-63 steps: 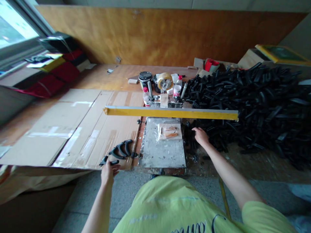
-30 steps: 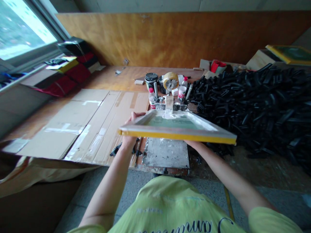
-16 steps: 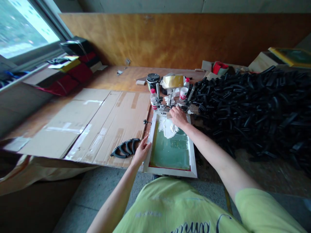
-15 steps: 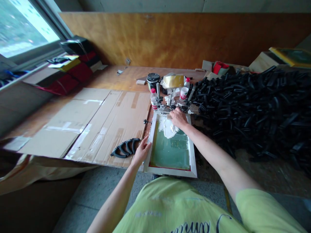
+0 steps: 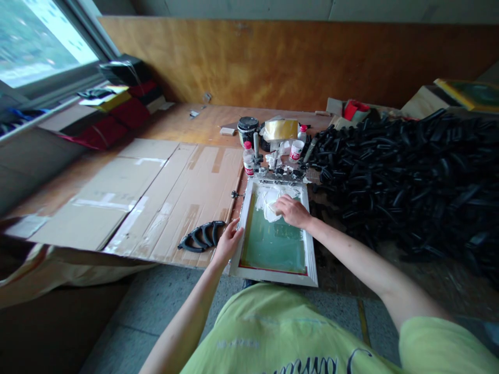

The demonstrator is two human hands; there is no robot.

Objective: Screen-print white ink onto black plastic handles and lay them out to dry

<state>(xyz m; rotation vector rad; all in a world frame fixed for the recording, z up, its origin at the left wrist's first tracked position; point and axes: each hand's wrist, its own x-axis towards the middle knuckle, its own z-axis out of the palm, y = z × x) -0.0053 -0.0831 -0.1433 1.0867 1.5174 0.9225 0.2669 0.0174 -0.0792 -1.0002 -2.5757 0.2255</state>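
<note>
A screen-printing frame [image 5: 313,259] with a green mesh lies in front of me, hinged to metal clamps [image 5: 278,179] at its far end. Thick white ink [image 5: 267,200] is smeared over the mesh's upper part. Over that ink, my right hand [image 5: 293,210] is closed on what looks like a small squeegee, mostly hidden by the fingers. My left hand [image 5: 230,241] rests against the frame's left edge, fingers loosely extended. Just left of it, a black curved, slotted plastic piece [image 5: 200,237] lies on the cardboard [image 5: 171,192].
A large heap of black plastic parts [image 5: 390,176] covers the right side. Behind the clamps stand a dark-lidded tub [image 5: 247,130], red-capped bottles [image 5: 248,158], a roll of tape [image 5: 280,130] and a white cup [image 5: 296,150]. Boxes [image 5: 128,111] sit by the window.
My right hand has come from the frame's far end toward me, drawing over the white ink. My left hand stays in place at the frame's edge.
</note>
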